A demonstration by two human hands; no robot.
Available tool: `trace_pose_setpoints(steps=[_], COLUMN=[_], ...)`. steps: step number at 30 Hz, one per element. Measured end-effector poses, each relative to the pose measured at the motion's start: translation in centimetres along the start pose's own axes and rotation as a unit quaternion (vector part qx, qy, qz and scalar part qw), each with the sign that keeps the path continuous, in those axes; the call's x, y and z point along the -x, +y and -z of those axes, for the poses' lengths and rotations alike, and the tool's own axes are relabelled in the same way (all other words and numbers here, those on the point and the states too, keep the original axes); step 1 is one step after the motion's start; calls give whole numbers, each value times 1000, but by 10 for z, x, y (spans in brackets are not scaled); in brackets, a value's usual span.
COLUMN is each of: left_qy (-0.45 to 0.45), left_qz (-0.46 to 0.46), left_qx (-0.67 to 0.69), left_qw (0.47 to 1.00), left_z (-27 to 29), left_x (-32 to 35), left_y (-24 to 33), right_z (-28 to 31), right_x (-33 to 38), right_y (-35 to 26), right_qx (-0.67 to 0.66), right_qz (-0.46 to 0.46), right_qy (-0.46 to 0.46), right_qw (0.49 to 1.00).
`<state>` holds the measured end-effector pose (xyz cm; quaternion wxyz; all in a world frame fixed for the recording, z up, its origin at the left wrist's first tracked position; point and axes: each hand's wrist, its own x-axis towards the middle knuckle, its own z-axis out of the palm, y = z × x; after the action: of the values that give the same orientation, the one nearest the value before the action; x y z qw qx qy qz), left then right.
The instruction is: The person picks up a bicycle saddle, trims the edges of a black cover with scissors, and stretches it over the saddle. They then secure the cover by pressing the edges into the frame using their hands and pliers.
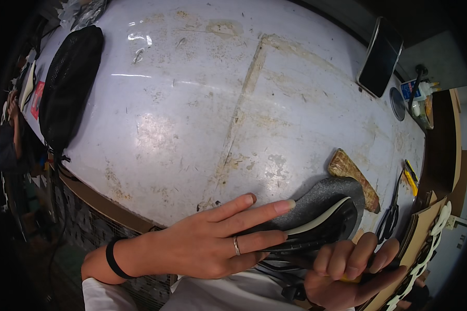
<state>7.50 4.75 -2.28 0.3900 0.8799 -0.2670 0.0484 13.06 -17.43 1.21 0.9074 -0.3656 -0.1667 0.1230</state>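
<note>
- My left hand (207, 241) lies flat with its fingers spread and straight, gripping nothing; it presses down on the black shoe piece (316, 217) at the lower middle of the frame, I judge to keep it from sliding on the desk (192, 114).
- My right hand (347, 269), at the lower right, is curled shut around something with a yellow bit showing under the fingers; what it is I cannot tell.
- The shoe piece has a pale edge strip. Its long axis runs from lower left to upper right, and the rounded end points to the upper right, toward a woven tan pad (353, 179) lying just beyond it.
- Scissors (390, 215) lie at the right edge of the desk, close to my right hand.
- A black mesh pouch (67, 88) sits at the upper left and a dark phone (381, 57) at the upper right, both well apart from my hands.
</note>
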Motion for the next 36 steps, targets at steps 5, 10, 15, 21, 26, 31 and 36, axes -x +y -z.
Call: trace_pose_setpoints(steps=[5,10,15,21,26,31,36], left_qy=[-3,0,8,-6,-1,-8,-12], left_qz=[-3,-11,-3,-8,-3,2,-4], left_qx=[-14,-25,-65,-48,-49,-29,-33], left_qw=[1000,1000,998,999,999,1000,999], left_z=[-1,-3,-6,-4,-8,-8,-9], left_x=[3,1,1,-5,-4,-1,-3], left_y=[1,1,6,5,5,6,4], right_z=[-1,0,2,3,8,6,1], right_x=[2,2,1,1,8,8,7], right_y=[5,6,7,3,1,1,3], right_qx=[7,17,27,41,77,84,71], right_qz=[2,22,13,10,62,56,59], right_qy=[-12,-24,-61,-83,-40,-54,-27], right_qw=[1000,999,998,996,994,993,995])
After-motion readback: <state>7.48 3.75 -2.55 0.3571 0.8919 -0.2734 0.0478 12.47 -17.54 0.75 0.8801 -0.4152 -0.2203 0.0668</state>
